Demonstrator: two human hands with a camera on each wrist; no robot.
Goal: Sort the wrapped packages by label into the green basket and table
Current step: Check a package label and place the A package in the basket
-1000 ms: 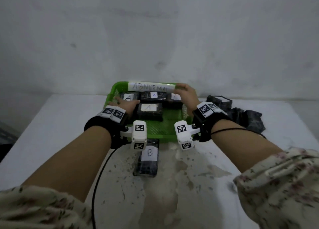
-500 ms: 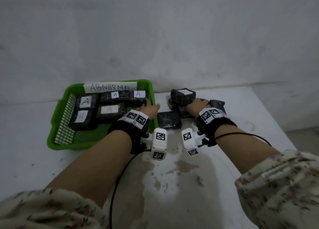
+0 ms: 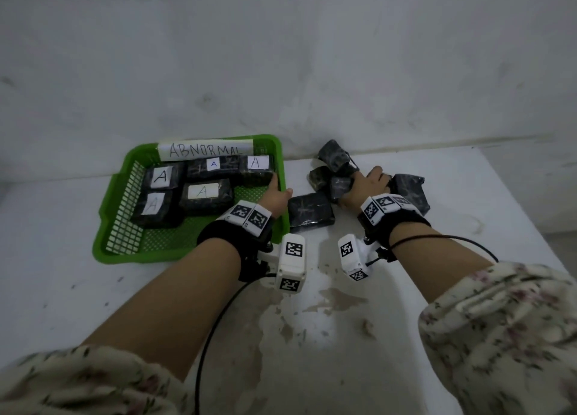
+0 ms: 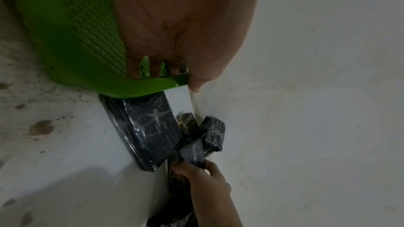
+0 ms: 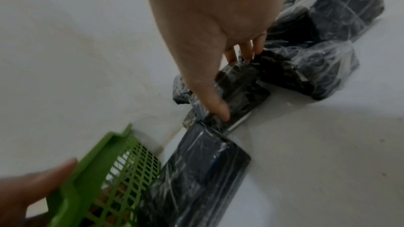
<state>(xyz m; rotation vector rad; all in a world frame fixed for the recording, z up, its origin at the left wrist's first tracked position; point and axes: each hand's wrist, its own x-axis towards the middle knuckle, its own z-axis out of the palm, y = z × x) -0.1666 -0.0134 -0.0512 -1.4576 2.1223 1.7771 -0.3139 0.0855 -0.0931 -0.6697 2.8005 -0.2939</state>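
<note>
The green basket (image 3: 109, 227) marked "ABNORMAL" stands at the left and holds several dark wrapped packages labelled A (image 3: 204, 192). My left hand (image 3: 276, 194) grips its right rim (image 4: 140, 84), fingers curled over the edge and thumb outside. A flat dark package (image 3: 310, 210) lies beside the basket, its label unseen. To its right, against the wall, is a pile of dark wrapped packages (image 3: 335, 157). My right hand (image 3: 370, 180) holds one of them (image 5: 238, 89) between thumb and fingers; no label shows on it.
The white table (image 3: 437, 202) meets the wall just behind the basket and the pile. More wrapped packages (image 5: 317, 72) lie right of my right hand. Worn, stained paint (image 3: 312, 321) marks the tabletop between my forearms. A black cable (image 3: 212, 330) runs along my left arm.
My right hand left the basket's far rim and moved right to the pile, closing on a package. My left hand shifted from inside the basket to its right rim. The view swung right.
</note>
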